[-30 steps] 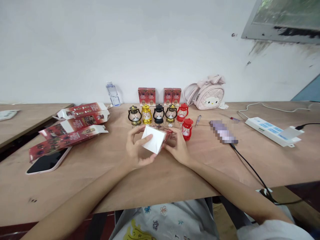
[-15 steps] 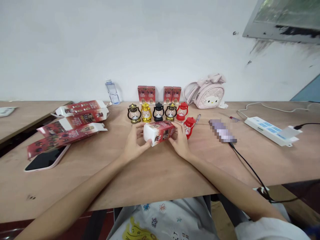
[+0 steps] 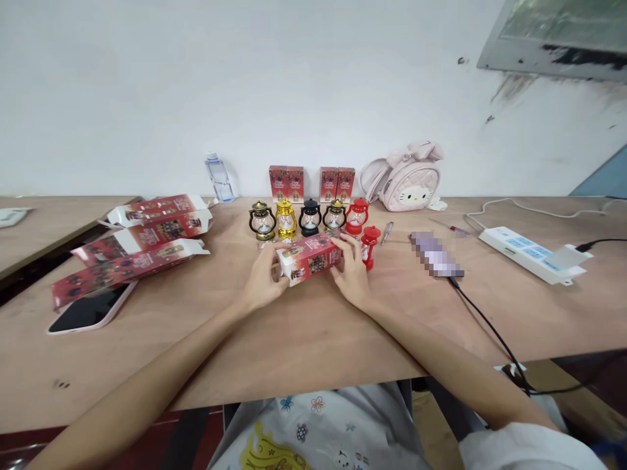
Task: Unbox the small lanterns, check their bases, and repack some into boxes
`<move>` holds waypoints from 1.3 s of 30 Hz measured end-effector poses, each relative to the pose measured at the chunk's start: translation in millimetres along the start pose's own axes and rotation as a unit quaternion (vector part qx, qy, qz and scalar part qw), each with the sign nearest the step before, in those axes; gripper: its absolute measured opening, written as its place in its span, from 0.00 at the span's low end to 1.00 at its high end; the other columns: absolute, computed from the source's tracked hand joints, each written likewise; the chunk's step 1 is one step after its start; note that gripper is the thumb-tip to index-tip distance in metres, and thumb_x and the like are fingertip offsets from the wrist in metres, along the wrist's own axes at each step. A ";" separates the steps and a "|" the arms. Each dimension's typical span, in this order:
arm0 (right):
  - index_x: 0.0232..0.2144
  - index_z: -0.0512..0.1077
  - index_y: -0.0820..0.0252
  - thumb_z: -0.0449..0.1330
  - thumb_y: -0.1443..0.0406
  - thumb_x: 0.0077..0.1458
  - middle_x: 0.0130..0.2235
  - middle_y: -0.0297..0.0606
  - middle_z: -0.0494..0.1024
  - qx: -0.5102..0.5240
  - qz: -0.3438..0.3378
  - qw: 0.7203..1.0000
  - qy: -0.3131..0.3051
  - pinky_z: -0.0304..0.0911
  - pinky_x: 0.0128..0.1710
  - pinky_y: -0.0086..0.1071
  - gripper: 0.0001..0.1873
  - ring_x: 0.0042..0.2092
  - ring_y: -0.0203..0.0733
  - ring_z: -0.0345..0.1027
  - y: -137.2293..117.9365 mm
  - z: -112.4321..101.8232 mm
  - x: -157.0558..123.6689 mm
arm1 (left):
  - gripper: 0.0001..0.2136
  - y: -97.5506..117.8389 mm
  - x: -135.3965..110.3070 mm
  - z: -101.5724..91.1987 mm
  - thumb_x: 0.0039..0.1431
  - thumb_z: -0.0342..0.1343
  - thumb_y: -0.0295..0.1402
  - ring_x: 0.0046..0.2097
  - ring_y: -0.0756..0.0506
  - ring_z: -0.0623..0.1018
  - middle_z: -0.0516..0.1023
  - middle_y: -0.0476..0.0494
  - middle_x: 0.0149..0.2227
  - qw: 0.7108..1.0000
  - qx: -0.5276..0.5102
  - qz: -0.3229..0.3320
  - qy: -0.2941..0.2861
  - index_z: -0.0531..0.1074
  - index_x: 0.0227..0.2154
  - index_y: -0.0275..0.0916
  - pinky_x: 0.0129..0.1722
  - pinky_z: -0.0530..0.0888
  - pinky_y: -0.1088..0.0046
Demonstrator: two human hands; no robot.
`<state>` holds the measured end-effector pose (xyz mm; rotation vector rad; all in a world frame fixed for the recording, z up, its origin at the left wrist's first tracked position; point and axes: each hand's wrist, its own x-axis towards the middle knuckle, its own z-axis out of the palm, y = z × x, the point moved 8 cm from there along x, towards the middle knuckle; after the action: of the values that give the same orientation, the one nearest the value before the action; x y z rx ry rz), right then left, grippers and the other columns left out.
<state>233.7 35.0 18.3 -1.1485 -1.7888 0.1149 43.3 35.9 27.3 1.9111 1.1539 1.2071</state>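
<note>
Evidently, the left hand (image 3: 265,281) gripped one end of a long, printed red-and-white cardboard box (image 3: 312,258) and the right hand (image 3: 351,277) clasped the other, on the near side of a small black plastic lantern (image 3: 310,219); whether it touched the surface (image 3: 304,346) I couldn't tell. I judged the box light, stiff yet crushable, its glossy sides perhaps slippery, best held gently at both ends, along the folded edges.
</note>
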 end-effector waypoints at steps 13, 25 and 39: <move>0.57 0.57 0.51 0.51 0.76 0.48 0.59 0.43 0.58 0.006 0.016 1.000 0.004 0.62 0.58 0.49 0.34 0.63 0.49 0.53 0.4 -3.8 0.9 | 0.28 18.5 0.8 -2.2 0.46 0.55 0.26 0.54 0.38 0.72 0.66 0.37 0.55 0.987 0.091 0.123 -0.039 0.62 0.53 0.42 0.49 0.74 0.57; 0.65 0.46 0.47 0.48 0.78 0.48 0.65 0.40 0.50 -0.044 -0.033 0.996 -0.063 0.58 0.60 0.51 0.44 0.66 0.50 0.46 -6.5 6.5 -0.6 | 0.22 16.9 11.4 -18.0 0.54 0.53 0.32 0.54 0.39 0.74 0.74 0.40 0.53 0.945 0.241 0.202 -0.086 0.67 0.53 0.42 0.54 0.71 0.59; 0.63 0.53 0.52 0.49 0.75 0.54 0.61 0.44 0.61 -0.114 -0.068 0.986 -0.102 0.58 0.57 0.50 0.36 0.59 0.52 0.56 -13.4 15.8 -2.3 | 0.17 7.1 28.5 -53.8 0.52 0.57 0.35 0.55 0.39 0.74 0.78 0.45 0.49 0.973 0.115 0.088 -0.180 0.76 0.46 0.45 0.59 0.66 0.59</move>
<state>213.3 32.0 15.6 -1.2051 -2.0981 -0.0561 2.9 60.0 66.5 2.3310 0.9767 0.7896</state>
